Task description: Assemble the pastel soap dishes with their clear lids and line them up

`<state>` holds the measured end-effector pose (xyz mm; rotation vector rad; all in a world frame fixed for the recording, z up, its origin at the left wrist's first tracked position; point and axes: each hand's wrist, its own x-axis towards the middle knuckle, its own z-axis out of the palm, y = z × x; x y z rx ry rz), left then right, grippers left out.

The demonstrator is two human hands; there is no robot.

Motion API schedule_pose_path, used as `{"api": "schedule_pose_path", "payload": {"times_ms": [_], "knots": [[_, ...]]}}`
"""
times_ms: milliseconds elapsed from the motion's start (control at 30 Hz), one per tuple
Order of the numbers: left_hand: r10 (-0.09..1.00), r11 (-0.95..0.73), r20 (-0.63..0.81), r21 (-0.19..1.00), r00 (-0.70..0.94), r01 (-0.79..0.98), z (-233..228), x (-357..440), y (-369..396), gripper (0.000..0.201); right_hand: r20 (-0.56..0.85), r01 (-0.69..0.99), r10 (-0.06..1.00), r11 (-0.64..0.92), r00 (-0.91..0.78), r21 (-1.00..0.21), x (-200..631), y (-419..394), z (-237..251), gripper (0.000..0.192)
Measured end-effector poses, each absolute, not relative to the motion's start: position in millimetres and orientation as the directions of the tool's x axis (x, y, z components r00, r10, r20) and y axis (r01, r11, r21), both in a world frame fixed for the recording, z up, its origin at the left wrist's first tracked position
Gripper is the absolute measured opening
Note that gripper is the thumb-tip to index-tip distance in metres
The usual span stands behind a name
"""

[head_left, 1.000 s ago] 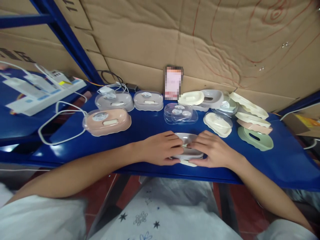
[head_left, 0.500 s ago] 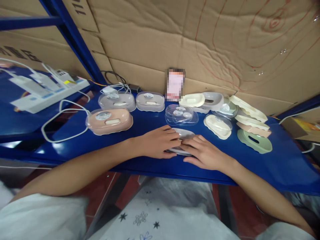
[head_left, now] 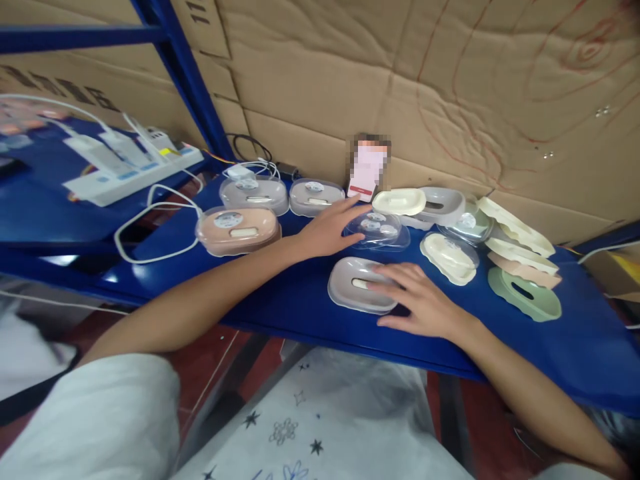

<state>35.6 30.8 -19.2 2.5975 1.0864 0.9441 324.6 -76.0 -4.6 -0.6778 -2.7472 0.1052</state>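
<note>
- Tray (head_left: 361, 293) in grey, with a cream insert in its slot, lies near the front edge of the blue shelf (head_left: 280, 293), uncovered.
- Right hand (head_left: 417, 300) rests flat on the tray's right side, fingers spread and loose, pinning rather than gripping.
- Left hand (head_left: 330, 227) stretches back, open fingers touching the stack of clear lids (head_left: 376, 230); nothing lifted.
- Judged from this: three covered boxes, one pink (head_left: 237, 230) and two grey (head_left: 255, 193), look finished; this tray lacks its lid.
- Loose trays (head_left: 523, 293) crowd the right; bare shelf lies left of the tray, and the front edge is close.
</note>
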Motion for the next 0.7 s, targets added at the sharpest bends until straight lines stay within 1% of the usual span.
{"api": "schedule_pose_path", "payload": {"times_ms": [67, 133, 233, 367, 433, 500, 567, 600, 633, 700], "knots": [[0.69, -0.718, 0.492, 0.37, 0.531, 0.59, -25.6, 40.0, 33.9, 0.045, 0.258, 0.408, 0.431, 0.902, -0.865, -0.139, 316.2, -82.5, -6.3, 0.057], [0.684, -0.72, 0.516, 0.366, 0.515, 0.589, -28.2, 42.2, 31.6, 0.036, 0.25, 0.413, 0.433, 0.901, -0.866, -0.131, 312.6, -83.2, -8.5, 0.058], [0.628, -0.764, 0.585, 0.339, 0.512, 0.549, -24.6, 40.1, 20.5, 0.035, 0.283, 0.464, 0.475, 0.879, -0.833, -0.109, 315.4, -77.9, -11.9, 0.074], [0.483, -0.842, 0.723, 0.227, 0.494, 0.49, -11.7, 30.9, -3.3, 0.032, 0.419, 0.56, 0.519, 0.828, -0.745, -0.03, 322.5, -73.3, -15.2, 0.101], [0.432, -0.857, 0.748, 0.168, 0.503, 0.487, -4.7, 26.4, -14.8, 0.033, 0.442, 0.607, 0.547, 0.795, -0.711, -0.009, 325.0, -72.7, -16.0, 0.108], [0.39, -0.874, 0.725, 0.097, 0.568, 0.476, 1.3, 23.7, -23.2, 0.032, 0.448, 0.636, 0.572, 0.771, -0.687, -0.01, 327.5, -71.3, -15.5, 0.113], [0.341, -0.897, 0.678, 0.028, 0.652, 0.44, 5.1, 23.0, -28.0, 0.03, 0.474, 0.652, 0.585, 0.757, -0.659, -0.028, 330.4, -68.6, -13.6, 0.113], [0.308, -0.915, 0.65, 0.002, 0.694, 0.404, 6.3, 23.4, -29.5, 0.028, 0.48, 0.653, 0.589, 0.756, -0.65, -0.043, 331.9, -66.9, -12.2, 0.109], [0.272, -0.933, 0.626, -0.016, 0.731, 0.36, 7.0, 24.0, -30.7, 0.026, 0.471, 0.645, 0.591, 0.762, -0.655, -0.06, 333.2, -65.1, -10.7, 0.103], [0.204, -0.962, 0.588, -0.026, 0.783, 0.27, 7.5, 25.8, -32.5, 0.023, 0.406, 0.607, 0.586, 0.789, -0.701, -0.091, 334.7, -62.2, -8.3, 0.088]]}}
